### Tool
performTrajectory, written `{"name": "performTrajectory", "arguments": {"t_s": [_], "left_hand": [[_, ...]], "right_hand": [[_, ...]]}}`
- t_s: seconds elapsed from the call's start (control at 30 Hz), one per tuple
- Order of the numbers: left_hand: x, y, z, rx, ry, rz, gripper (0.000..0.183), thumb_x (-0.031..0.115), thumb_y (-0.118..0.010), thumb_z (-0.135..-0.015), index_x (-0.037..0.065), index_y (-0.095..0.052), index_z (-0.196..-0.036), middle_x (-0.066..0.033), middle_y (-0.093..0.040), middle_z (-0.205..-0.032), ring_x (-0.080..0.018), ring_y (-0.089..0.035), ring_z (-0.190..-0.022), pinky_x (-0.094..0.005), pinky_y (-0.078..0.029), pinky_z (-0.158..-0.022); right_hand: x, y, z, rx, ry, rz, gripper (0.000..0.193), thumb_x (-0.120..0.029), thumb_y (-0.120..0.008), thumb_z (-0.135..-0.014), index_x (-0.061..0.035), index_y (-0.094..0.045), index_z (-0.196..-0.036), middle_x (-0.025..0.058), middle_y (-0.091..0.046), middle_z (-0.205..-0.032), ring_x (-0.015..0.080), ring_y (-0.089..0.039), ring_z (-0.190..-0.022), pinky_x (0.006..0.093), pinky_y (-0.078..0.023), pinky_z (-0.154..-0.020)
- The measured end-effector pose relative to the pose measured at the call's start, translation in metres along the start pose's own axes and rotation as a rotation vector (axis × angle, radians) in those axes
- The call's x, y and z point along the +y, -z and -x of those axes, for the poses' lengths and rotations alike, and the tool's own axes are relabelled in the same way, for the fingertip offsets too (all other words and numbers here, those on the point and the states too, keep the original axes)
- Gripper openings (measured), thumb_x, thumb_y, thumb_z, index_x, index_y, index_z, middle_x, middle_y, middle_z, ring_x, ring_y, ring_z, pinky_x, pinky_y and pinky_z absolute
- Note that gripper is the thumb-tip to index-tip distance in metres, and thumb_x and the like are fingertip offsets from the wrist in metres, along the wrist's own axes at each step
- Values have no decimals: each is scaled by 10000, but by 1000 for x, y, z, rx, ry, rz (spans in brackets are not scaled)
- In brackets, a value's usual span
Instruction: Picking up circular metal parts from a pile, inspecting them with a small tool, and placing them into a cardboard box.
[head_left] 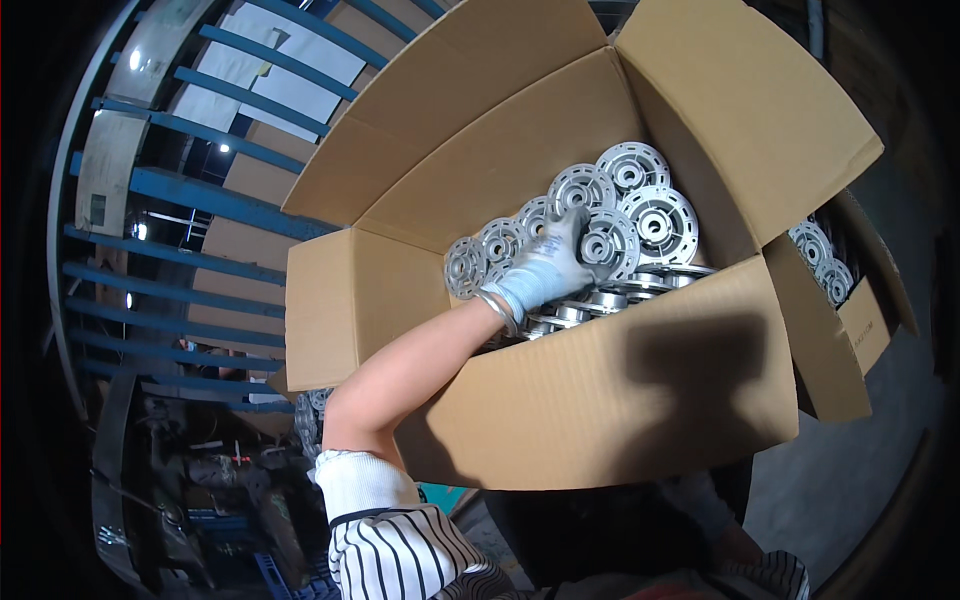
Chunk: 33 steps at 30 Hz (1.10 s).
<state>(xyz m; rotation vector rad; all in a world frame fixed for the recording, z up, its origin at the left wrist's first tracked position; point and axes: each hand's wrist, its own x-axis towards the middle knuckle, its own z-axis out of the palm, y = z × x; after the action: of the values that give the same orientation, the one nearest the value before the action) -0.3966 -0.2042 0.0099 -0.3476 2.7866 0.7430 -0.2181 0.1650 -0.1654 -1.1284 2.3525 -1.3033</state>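
My left hand, in a pale work glove, reaches over the near wall into a large open cardboard box. Its thumb and fingers grip the left edge of a round silver metal disc with a central hub and slotted rim. Similar discs stand on edge against the back of the box. More discs lie flat and stacked along its near side, partly hidden by the wall. Low beside my body is my right hand, also gloved; the box and shadow hide its fingers.
To the right stands a second cardboard box with similar discs inside. A blue slatted metal rack rises on the left, with cardboard and papers behind it. Dark machinery sits at lower left. The box's raised flaps spread outward.
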Motion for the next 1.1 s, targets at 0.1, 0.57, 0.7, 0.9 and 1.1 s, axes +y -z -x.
{"name": "performTrajectory", "arguments": {"t_s": [0.1, 0.57, 0.7, 0.9, 1.1], "left_hand": [[21, 11, 7, 30, 9, -117, 643, 205, -776, -685, -2, -509, -1231, -228, -594, -1154, -303, -564, -1124, -376, -449, -981], [21, 97, 96, 517, 26, 478, 409, 99, -673, -782, -1, -483, -1131, -191, -526, -1182, -313, -603, -1020, -384, -523, -833], [17, 89, 204, 218, -367, 1873, 465, 162, -491, -895, 77, -407, -1344, -211, -446, -1337, -423, -452, -1235, -577, -395, -1022], [62, 16, 349, 422, -426, 2226, 746, 565, -443, -886, 96, -279, -1443, -203, -282, -1470, -456, -257, -1345, -644, -329, -1027], [52, -77, 388, 529, -455, 2446, 887, 702, -509, -795, 132, -294, -1439, -184, -312, -1458, -491, -247, -1332, -681, -268, -1034]], "right_hand": [[-5, -1, 3, 4, -87, -23, 445, -271, -736, -776, -75, -576, -1142, 179, -595, -1129, 374, -579, -1036, 464, -468, -899], [-64, 48, -15, -156, -199, -158, 186, -205, -655, -842, -41, -661, -930, 177, -656, -875, 358, -642, -750, 411, -535, -649], [-72, 55, -7, -125, -99, -275, 158, -155, -617, -849, -42, -654, -952, 181, -657, -916, 364, -636, -828, 416, -521, -707], [-143, 75, -14, -292, -395, -650, 250, -117, -568, -905, -3, -612, -1123, 71, -678, -832, 93, -575, -540, 244, -463, -518], [-192, 64, -11, -319, -384, -823, 309, -118, -542, -946, 52, -556, -1204, 94, -688, -909, 48, -536, -525, 199, -441, -500]]}}
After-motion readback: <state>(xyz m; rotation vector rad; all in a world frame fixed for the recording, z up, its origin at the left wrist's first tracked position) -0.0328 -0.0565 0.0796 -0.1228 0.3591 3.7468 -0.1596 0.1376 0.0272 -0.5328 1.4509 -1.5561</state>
